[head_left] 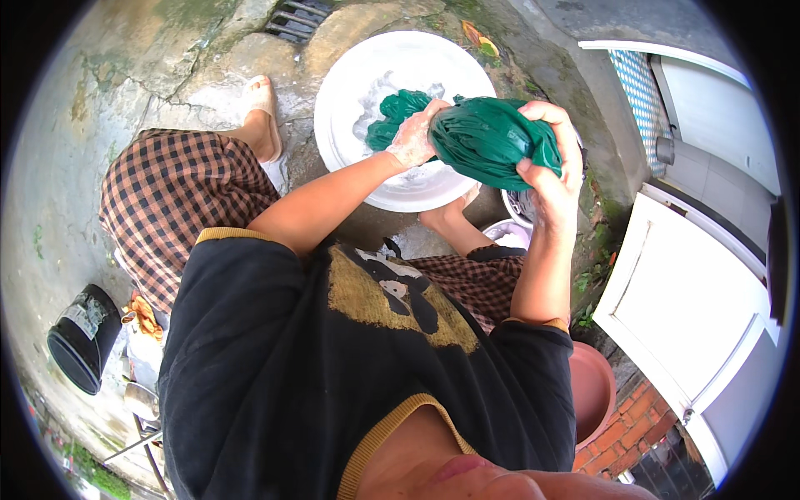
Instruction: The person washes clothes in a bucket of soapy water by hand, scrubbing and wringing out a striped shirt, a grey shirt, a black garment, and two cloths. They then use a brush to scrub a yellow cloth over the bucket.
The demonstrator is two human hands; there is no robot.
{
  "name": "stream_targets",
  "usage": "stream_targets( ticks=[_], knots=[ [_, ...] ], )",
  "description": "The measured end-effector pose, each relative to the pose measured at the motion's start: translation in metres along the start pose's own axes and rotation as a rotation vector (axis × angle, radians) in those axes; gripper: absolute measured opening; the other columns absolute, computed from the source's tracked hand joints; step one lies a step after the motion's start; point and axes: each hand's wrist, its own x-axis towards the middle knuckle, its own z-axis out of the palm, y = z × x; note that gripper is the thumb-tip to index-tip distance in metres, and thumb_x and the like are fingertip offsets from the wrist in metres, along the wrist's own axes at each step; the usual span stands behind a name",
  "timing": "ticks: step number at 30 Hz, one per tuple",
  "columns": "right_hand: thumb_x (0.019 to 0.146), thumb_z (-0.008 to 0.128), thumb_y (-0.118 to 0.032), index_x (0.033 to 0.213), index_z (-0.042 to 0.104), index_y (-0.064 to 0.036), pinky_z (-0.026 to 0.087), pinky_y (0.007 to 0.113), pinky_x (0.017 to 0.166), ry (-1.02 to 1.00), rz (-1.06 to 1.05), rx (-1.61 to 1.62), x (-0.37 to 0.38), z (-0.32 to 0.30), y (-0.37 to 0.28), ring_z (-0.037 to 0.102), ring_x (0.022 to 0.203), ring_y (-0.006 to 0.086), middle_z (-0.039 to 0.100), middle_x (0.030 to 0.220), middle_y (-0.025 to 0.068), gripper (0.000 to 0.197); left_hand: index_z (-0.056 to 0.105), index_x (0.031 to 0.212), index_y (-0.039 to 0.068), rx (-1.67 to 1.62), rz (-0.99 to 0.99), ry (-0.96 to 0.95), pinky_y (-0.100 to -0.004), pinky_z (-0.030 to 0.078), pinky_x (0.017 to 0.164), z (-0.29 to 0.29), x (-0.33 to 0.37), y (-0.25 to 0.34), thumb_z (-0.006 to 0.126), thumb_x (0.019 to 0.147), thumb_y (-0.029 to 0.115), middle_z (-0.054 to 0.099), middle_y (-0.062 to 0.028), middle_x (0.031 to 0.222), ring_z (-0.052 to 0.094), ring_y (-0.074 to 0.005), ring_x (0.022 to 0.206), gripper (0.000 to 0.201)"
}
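You gripped the wet, bunched dark-green cloth [487,137] in both fists, your sudsy left hand [414,137] and right hand [554,158] closed on its twisted folds above the near rim of the round white plastic basin [342,100] of foamy water on rough concrete.

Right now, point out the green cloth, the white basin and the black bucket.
green cloth [487,137], head view, on the bunched middle.
white basin [346,100], head view, on its bare left wall.
black bucket [79,337], head view, on its side.
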Motion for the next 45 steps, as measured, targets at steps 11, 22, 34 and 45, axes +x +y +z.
stream_targets(
  ticks=[11,22,34,45],
  knots=[
    [0.072,0.059,-0.012,0.114,0.059,-0.0198,0.047,0.040,0.085,0.199,0.286,-0.917,0.023,-0.026,0.239,0.059,0.096,0.0293,0.063,0.101,0.0122,0.043,0.030,0.141,0.030,1.033,-0.277,-0.240,-0.0640,0.025,0.100,-0.042,-0.014,-0.066,0.074,0.069,0.035,0.030,-0.0113,0.144,0.021,-0.0389,0.134,0.085],
    [0.074,0.068,-0.015,0.133,0.038,-0.0124,0.043,0.047,0.091,0.110,0.603,-0.777,0.017,0.066,0.379,0.048,0.112,0.0383,0.049,0.117,0.0222,0.066,0.026,0.144,0.019,1.293,-0.402,-0.703,-0.0544,0.038,0.097,-0.031,-0.015,-0.132,0.066,0.079,0.031,0.021,-0.0100,0.150,0.024,-0.0347,0.135,0.077],
    [0.073,0.067,-0.016,0.123,0.049,-0.0085,0.045,0.043,0.092,-0.411,0.612,-1.252,0.085,0.008,0.405,0.056,0.106,0.0334,0.058,0.110,0.0172,0.053,0.036,0.140,0.013,0.953,-0.805,-0.984,-0.0396,0.033,0.105,-0.046,0.061,-0.130,0.071,0.074,0.033,0.031,-0.0108,0.146,0.030,-0.0234,0.134,0.077],
    [0.070,0.063,0.000,0.108,0.058,0.0006,0.045,0.026,0.082,0.175,0.198,0.222,0.040,0.047,0.080,0.057,0.087,0.0136,0.061,0.098,0.0064,0.038,0.019,0.145,0.022,0.632,-0.134,0.100,-0.0549,0.019,0.108,-0.026,0.006,-0.116,0.077,0.066,0.026,0.018,-0.0046,0.153,0.017,-0.0291,0.141,0.099]
  ],
)
